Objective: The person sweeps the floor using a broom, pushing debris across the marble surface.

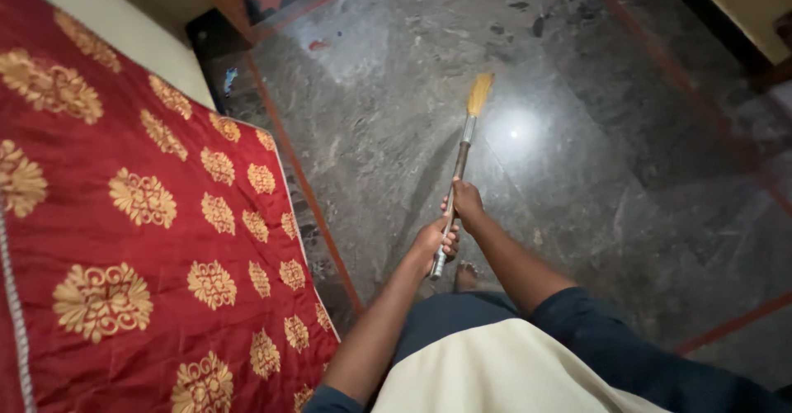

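Broom [462,153] with thin metal handle, straw tip, left hand [435,240] and right hand [466,201] clamped around it, polished grey stone floor [577,174].

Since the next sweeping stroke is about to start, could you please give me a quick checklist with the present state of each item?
1. Left hand gripping the lower end of the metal-handled broom with straw-yellow bristles: ok.
2. Right hand gripping the handle higher up: ok.
3. Bristles touching the polished grey stone floor: cannot tell.
4. Floor around the bristles free of obstacles: ok.
5. Broom apart from the red bedspread with gold floral motifs: ok.
6. Bare foot behind the handle end, apart from the bristles: ok.
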